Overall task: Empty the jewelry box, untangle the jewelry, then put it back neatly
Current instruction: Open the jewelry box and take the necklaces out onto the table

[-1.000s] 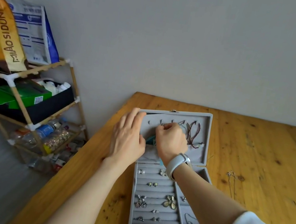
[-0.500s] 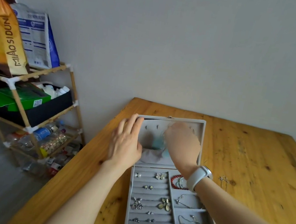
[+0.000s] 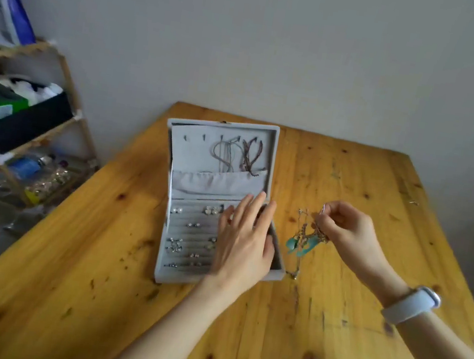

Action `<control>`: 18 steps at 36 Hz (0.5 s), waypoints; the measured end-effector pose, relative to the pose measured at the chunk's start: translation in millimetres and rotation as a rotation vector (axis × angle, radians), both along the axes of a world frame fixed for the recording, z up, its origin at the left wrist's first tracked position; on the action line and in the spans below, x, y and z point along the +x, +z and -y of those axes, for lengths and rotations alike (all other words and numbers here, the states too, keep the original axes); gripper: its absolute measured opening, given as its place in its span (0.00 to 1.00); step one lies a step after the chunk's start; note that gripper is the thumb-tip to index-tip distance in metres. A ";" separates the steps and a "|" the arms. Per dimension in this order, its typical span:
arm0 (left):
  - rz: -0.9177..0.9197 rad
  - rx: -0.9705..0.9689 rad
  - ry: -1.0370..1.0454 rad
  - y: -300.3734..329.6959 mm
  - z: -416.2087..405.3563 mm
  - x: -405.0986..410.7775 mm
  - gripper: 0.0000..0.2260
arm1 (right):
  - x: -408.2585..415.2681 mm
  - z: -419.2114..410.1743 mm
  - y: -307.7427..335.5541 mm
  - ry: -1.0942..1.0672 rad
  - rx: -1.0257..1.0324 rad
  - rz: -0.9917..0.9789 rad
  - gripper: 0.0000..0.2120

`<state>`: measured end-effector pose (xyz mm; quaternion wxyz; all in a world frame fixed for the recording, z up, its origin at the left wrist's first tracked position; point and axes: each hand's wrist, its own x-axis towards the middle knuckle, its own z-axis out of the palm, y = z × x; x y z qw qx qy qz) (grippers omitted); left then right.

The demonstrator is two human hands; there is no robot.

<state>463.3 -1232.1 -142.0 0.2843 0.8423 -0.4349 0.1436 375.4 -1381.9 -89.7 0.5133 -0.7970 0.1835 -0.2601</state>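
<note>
A grey velvet jewelry box (image 3: 160,260) stands open on the wooden table (image 3: 282,340). Its raised lid (image 3: 224,134) has hooks holding cords and a dark beaded bracelet (image 3: 250,156), with a cloth pocket below. Small earrings (image 3: 175,245) sit in the ring rows of the base. My left hand (image 3: 243,238) lies with straight fingers over the right side of the base. To the right of the box, my right hand (image 3: 345,226) pinches a tangled chain with teal pendants (image 3: 301,244), which dangles just above the table.
A wooden rack (image 3: 22,128) with boxes, bottles and bags stands on the floor left of the table. A small piece of chain (image 3: 413,202) lies far right on the table. The wall runs behind the table's far edge.
My right hand has pulled the teal tangle out of the lid and carried it right of the box. My left hand has moved from the lid's left side onto the base.
</note>
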 end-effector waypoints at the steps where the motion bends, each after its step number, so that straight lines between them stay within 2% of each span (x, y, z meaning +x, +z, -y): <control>1: -0.003 0.030 -0.037 -8.2 8.5 -12.2 0.24 | -8.0 7.1 -3.0 -0.015 0.023 -0.026 0.12; 4: -0.040 0.149 -0.041 -30.1 27.6 -36.9 0.24 | -29.1 30.9 -7.1 0.001 0.112 -0.179 0.12; 9: -0.010 0.246 0.097 -48.2 38.1 -45.1 0.24 | -49.7 63.4 -18.2 0.210 0.341 -0.535 0.08; 13: 0.002 0.256 0.145 -50.8 39.7 -44.9 0.25 | -33.9 69.5 -40.3 0.140 0.227 -0.673 0.06; 18: 0.005 0.305 0.148 -50.4 39.5 -44.8 0.25 | -0.3 77.4 -58.8 -0.080 0.045 -0.573 0.06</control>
